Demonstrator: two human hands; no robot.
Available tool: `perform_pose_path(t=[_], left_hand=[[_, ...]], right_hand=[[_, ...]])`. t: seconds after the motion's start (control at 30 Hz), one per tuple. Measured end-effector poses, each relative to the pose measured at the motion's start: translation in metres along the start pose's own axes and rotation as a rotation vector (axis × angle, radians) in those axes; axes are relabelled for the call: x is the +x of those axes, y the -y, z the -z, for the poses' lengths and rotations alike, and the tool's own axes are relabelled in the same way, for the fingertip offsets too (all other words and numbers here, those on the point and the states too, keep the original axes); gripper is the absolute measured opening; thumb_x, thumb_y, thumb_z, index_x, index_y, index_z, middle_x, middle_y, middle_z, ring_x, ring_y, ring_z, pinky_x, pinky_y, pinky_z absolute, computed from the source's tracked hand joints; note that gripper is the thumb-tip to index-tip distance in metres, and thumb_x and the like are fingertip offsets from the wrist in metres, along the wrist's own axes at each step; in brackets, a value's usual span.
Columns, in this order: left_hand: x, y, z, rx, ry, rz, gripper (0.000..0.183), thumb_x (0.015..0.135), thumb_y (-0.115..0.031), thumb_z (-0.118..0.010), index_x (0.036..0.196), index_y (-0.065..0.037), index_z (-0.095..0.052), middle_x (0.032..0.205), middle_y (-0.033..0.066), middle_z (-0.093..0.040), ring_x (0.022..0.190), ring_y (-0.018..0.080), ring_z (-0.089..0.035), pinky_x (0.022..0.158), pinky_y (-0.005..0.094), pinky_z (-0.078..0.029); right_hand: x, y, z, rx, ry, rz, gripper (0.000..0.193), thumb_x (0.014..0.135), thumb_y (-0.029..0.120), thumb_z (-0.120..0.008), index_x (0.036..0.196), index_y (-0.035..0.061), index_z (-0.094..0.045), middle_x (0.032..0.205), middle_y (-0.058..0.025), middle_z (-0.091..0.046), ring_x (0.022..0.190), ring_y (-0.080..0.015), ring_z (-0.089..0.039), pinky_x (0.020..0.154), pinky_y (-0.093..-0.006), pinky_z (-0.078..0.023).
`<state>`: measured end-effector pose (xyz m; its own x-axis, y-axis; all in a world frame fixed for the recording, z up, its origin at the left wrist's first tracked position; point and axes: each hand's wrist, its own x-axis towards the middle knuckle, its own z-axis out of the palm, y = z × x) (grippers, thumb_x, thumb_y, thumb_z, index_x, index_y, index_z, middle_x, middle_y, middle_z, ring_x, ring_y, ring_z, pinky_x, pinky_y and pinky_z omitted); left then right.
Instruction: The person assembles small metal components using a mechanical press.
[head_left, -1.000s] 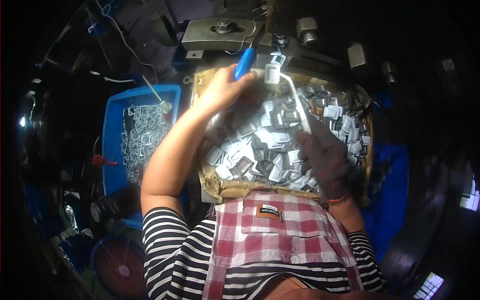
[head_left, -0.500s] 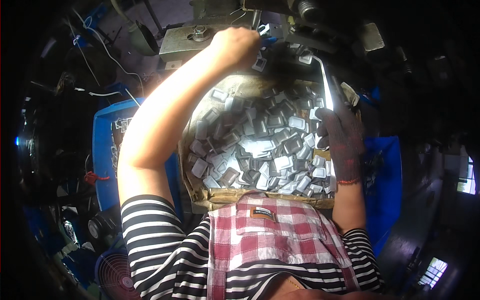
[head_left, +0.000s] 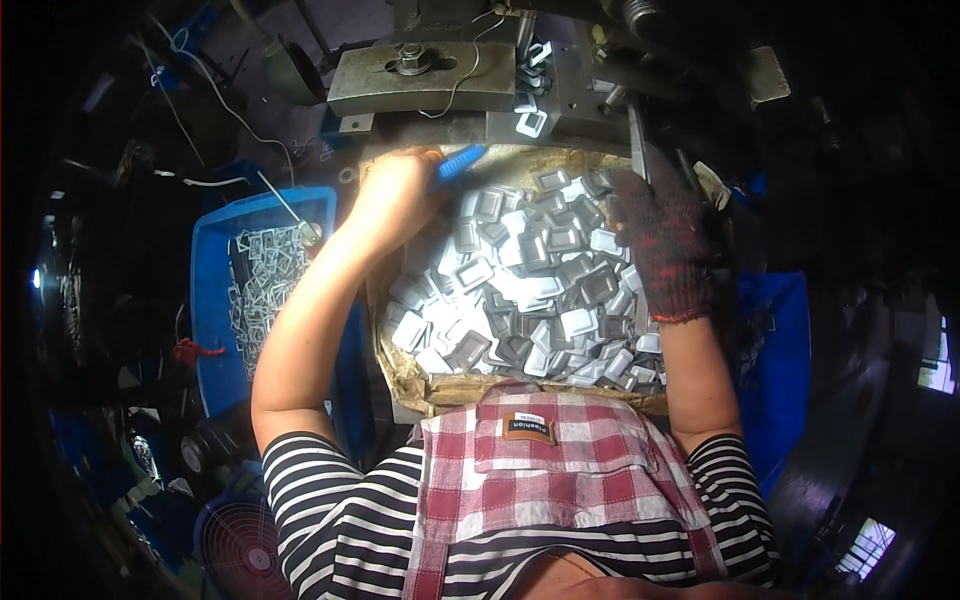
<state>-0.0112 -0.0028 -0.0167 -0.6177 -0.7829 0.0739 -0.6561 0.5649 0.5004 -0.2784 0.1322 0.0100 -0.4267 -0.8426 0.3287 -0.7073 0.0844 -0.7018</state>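
Observation:
My bare left hand (head_left: 395, 195) is closed around a blue tool with a ribbed grip (head_left: 462, 161), above the far left of a pile of small rectangular metal pieces (head_left: 540, 290). The rest of that tool is hidden. My right hand (head_left: 665, 245), in a dark knitted glove, is closed on long metal tweezers (head_left: 638, 140) at the right side of the pile. Their tips reach toward the machine, and the dark there hides whether they grip anything. Thin rectangular frames (head_left: 531, 123) hang at the machine's front edge, beyond both hands.
A bolted steel block (head_left: 420, 80) belongs to the machine at the back. The pile lies on a worn cardboard-lined tray (head_left: 465, 392). A blue bin (head_left: 203, 300) with small wire-like frames stands left; another blue bin (head_left: 785, 340) is right. A round fan (head_left: 240, 545) sits lower left.
My left hand has drawn back from the machine, toward me and left, with the blue tool. My right hand has shifted slightly; the piece seen at the tweezer tips no longer shows there.

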Motion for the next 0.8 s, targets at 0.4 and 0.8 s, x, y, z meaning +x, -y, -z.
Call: perform_pose_path(t=[0.4,0.8], left_hand=[[0.005,-0.013,-0.015,-1.205,-0.026,0.379,0.028,0.083,-0.013,-0.078,0.101,-0.003,-0.058,0.086,0.0066,-0.066,0.076,0.0158,-0.068,0.065,0.0281,-0.054],[-0.014,-0.018,-0.028,-1.420,-0.047,0.307,0.024,0.083,-0.016,-0.079,0.095,-0.006,-0.061,0.083,0.0054,-0.067,0.075,0.0125,-0.068,0.061,0.0246,-0.052]], right_hand=[[-0.078,0.057,0.044,0.306,0.247,-0.552,0.040,0.095,0.017,-0.061,0.133,0.0075,-0.060,0.085,-0.0039,-0.069,0.067,-0.0074,-0.060,0.059,-0.0235,-0.051],[-0.072,0.044,0.050,0.231,0.156,-0.437,0.045,0.094,0.019,-0.058,0.136,0.0052,-0.057,0.077,-0.0053,-0.064,0.062,-0.0090,-0.057,0.053,-0.0237,-0.047]])
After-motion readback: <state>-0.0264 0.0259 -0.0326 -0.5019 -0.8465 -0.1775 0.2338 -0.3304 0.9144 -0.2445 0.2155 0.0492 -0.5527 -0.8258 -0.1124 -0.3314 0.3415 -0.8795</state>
